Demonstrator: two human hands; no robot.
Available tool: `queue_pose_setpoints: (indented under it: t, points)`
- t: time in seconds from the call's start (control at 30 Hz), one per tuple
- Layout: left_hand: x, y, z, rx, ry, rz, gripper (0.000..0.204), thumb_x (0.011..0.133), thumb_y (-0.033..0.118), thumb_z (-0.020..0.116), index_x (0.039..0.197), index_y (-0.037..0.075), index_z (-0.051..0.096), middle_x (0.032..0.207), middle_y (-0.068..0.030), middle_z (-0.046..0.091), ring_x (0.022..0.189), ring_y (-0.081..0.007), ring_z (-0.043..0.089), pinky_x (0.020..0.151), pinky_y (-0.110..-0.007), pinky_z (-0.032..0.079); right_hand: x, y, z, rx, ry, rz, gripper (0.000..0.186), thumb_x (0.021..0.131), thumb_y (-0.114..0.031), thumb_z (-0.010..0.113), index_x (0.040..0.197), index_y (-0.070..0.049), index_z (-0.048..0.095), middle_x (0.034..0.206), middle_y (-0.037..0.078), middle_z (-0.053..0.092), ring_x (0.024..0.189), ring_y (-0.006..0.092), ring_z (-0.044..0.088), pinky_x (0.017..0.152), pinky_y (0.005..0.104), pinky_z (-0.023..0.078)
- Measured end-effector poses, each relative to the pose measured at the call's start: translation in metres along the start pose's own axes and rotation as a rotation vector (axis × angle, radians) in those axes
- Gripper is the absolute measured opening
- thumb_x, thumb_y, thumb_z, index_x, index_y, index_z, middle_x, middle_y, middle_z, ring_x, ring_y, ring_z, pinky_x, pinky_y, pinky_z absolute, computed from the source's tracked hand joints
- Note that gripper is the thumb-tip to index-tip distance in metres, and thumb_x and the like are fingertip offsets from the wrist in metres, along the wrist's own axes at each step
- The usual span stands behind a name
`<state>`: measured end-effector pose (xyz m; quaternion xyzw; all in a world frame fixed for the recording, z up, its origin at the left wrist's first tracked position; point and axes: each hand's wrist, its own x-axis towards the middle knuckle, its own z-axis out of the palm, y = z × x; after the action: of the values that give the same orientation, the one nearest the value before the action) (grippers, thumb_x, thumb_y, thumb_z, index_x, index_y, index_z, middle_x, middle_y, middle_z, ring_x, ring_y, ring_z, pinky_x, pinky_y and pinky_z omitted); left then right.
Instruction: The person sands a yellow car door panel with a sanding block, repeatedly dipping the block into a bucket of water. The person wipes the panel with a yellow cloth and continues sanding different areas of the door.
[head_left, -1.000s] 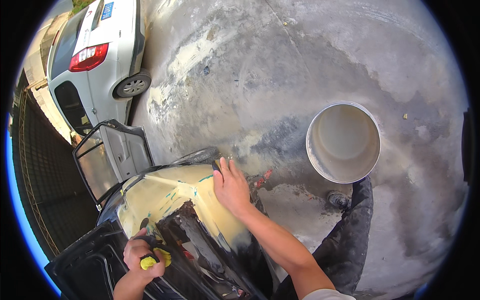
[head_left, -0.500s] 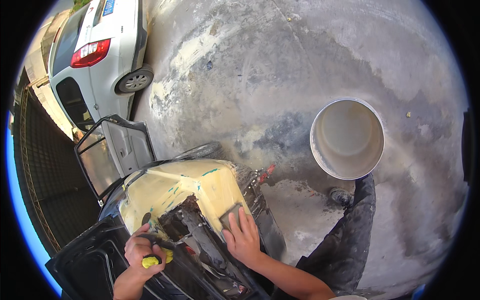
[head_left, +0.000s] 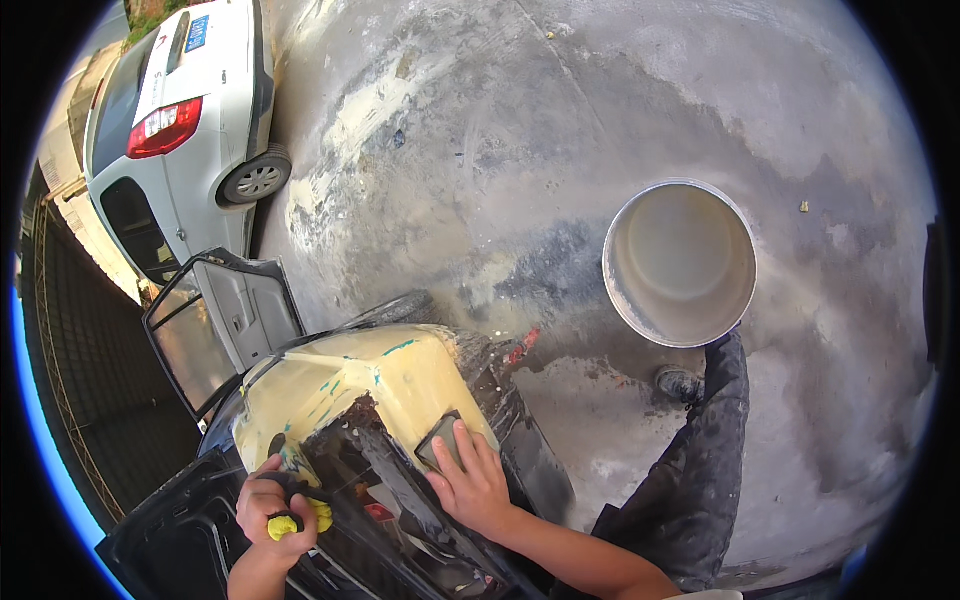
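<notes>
Under my right hand [head_left: 475,485] is a grey sanding block [head_left: 438,440]. The hand presses it flat against the cream-yellow filler on a car's rear corner panel [head_left: 425,375]. My left hand [head_left: 268,508] is curled closed at the edge of the body opening, around a black thing with bright yellow parts [head_left: 283,526]; its kind I cannot make out. A dark rounded tip [head_left: 277,443] shows just beyond that hand. Between my hands lies the open, dark cavity [head_left: 350,455] with bare, scraped edges. Turquoise streaks mark the filler.
A large round bucket [head_left: 618,290] of cloudy liquid stands on the stained floor at right, beside my dark trouser leg [head_left: 690,460]. The car's side door [head_left: 240,315] hangs open at left. Beyond it a white car [head_left: 215,120] is parked. A black panel [head_left: 190,530] sits lower left.
The whole view has shifted slightly, with car and bucket sitting further left. My right hand and block stay at nearly the same spot on the filler; more of the block shows. The left hand keeps its grip.
</notes>
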<state>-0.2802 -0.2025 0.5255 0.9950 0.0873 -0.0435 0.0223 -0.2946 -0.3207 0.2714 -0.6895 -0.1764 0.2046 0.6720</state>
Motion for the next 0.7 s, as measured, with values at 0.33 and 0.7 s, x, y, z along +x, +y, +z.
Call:
queue_pose_setpoints:
  t: [0.33,0.7]
  points:
    - [-0.002,-0.001,-0.003,-0.017,-0.017,-0.021,0.025,0.064,-0.001,0.067,0.076,0.006,0.046,0.070,-0.0088,0.051,0.068,-0.0303,0.062,0.089,-0.052,0.057,0.012,0.036,0.016,0.095,0.057,0.221,0.047,0.093,-0.023,0.064,0.131,0.005,0.059,0.136,0.035,0.052,0.120,0.0492,0.055,0.102,0.0478,0.045]
    - [-0.009,0.002,-0.012,0.063,-0.094,-0.120,0.025,0.069,0.002,0.066,0.078,0.008,0.044,0.078,-0.0086,0.050,0.085,-0.0364,0.065,0.090,-0.050,0.054,0.036,0.055,0.000,0.338,-0.017,0.444,0.048,0.096,-0.028,0.061,0.135,0.000,0.057,0.136,0.033,0.053,0.119,0.0459,0.056,0.103,0.0465,0.045]
